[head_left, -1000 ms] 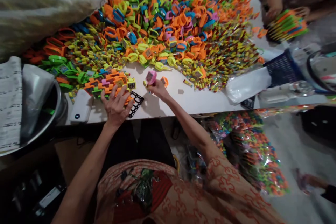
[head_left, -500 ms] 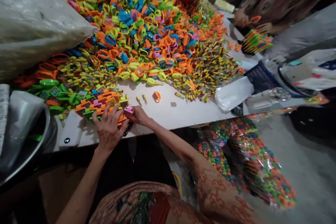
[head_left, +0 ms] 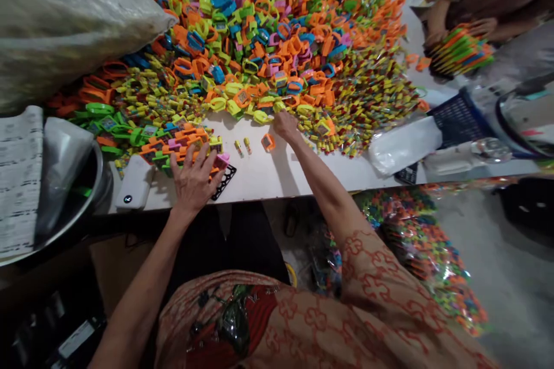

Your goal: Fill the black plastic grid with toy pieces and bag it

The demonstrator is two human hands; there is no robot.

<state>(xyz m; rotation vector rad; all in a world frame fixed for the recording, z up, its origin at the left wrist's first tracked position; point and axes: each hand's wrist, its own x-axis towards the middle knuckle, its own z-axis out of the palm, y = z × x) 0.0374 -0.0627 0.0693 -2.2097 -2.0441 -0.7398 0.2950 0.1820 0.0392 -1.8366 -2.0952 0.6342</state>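
My left hand (head_left: 194, 177) lies with its fingers spread over a packed group of toy watches (head_left: 187, 137) in orange, green, pink and yellow. A pink toy watch (head_left: 222, 159) sits beside its fingertips, at the edge of a black perforated holder (head_left: 225, 182). At the near edge of the big pile, my right hand (head_left: 285, 125) is closed, its fingertips among yellow toy watches (head_left: 261, 117); what they grip is hidden. An orange toy watch (head_left: 268, 142) and two small yellow-capped tubes (head_left: 247, 146) lie on the white table (head_left: 259, 176) between my hands.
A heap of toy watches (head_left: 242, 29) and small yellow tubes (head_left: 367, 86) covers the back. A white power bank (head_left: 135, 183) and a metal basin (head_left: 97, 184) are at left. Clear bags (head_left: 402, 147) and a blue basket (head_left: 461, 121) are at right. A co-worker's hands (head_left: 437, 26) hold watches.
My right hand has left the pink toy watch beside my left hand and reached forward and right to the pile. My left hand stays on the group. The view has shifted.
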